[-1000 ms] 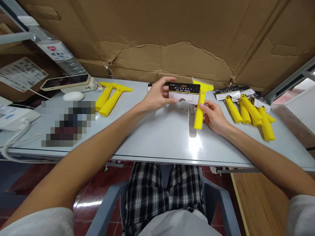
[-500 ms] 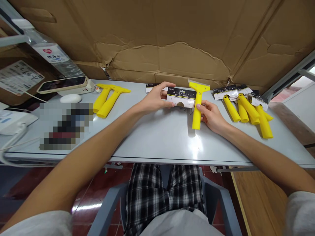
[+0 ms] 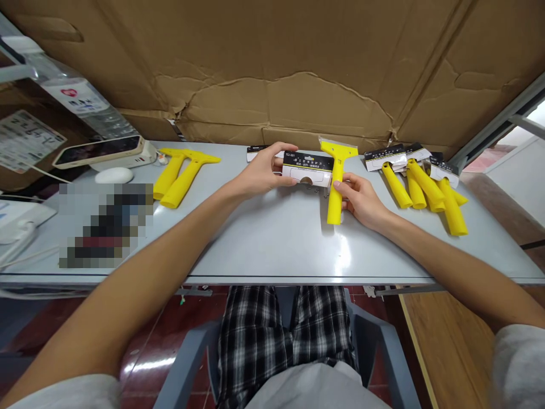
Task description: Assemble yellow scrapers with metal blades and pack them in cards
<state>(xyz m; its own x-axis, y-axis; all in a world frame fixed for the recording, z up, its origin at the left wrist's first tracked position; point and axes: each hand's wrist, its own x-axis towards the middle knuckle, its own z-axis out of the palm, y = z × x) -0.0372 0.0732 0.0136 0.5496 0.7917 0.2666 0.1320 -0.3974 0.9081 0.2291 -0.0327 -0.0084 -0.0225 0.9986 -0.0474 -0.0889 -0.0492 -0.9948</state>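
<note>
My left hand (image 3: pixel 268 170) pinches the left end of a black and white cardboard package sleeve (image 3: pixel 309 168), its printed face turned toward me. Just to the right, my right hand (image 3: pixel 360 196) grips a yellow scraper (image 3: pixel 335 196) by its handle. The scraper stands upright with its wide head on top and a clear strip along the head's upper edge. The sleeve's right end meets or overlaps the handle; I cannot tell whether they touch. A few tiny screws (image 3: pixel 317 192) lie on the table beneath the sleeve.
Two bare yellow scrapers (image 3: pixel 185 179) lie at left. Several scrapers with card sleeves (image 3: pixel 426 182) are piled at right. More cards (image 3: pixel 255 152) lie behind my left hand. A phone (image 3: pixel 100 151), a white mouse (image 3: pixel 113 175) and a water bottle (image 3: pixel 80 96) occupy the far left. Cardboard (image 3: pixel 281 68) walls the back.
The whole view has shifted slightly, so things appear a little further left. Both hands keep the same holds on the sleeve and the scraper.
</note>
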